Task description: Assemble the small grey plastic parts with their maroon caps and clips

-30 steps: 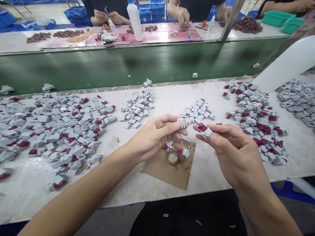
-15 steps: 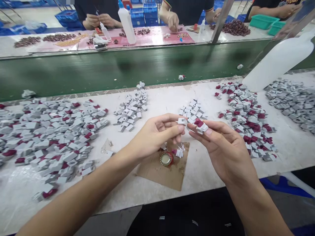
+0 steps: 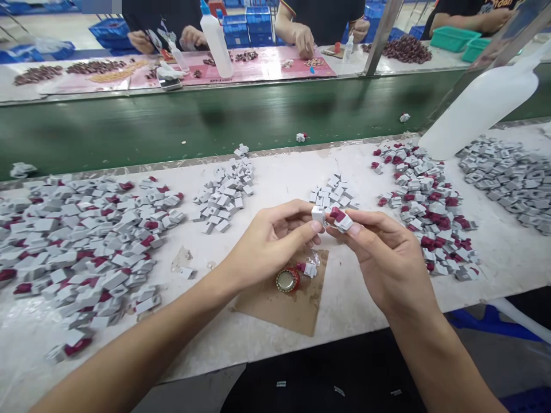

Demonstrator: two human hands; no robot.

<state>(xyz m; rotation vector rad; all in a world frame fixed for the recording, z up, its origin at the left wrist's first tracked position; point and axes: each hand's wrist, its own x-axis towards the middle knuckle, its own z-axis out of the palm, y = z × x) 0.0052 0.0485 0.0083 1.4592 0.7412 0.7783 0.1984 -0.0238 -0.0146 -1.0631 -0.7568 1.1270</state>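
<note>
My left hand [image 3: 279, 238] pinches a small grey block [image 3: 318, 214] between thumb and fingers. Close beside it, my right hand [image 3: 383, 246] grips a grey piece with a dark red part [image 3: 340, 218] on its upper left. The two pieces are almost touching; whether they meet cannot be made out. Beneath the hands lies a brown cardboard square [image 3: 275, 312] bearing a bottle cap [image 3: 287, 280] and another grey and red piece [image 3: 309, 269]. Just beyond my fingers is a small heap of grey blocks [image 3: 333, 192].
Piles of grey and red pieces lie left [image 3: 99, 229] and right [image 3: 434, 212], with grey blocks [image 3: 510, 178] at far right. A large white bottle [image 3: 482, 109] leans near the green belt [image 3: 258, 112]. People work across the belt.
Both held pieces have come closer together, and the grey block in my left hand has turned to show a larger face. The view has shifted slightly. Across the belt, a person's hands have moved apart.
</note>
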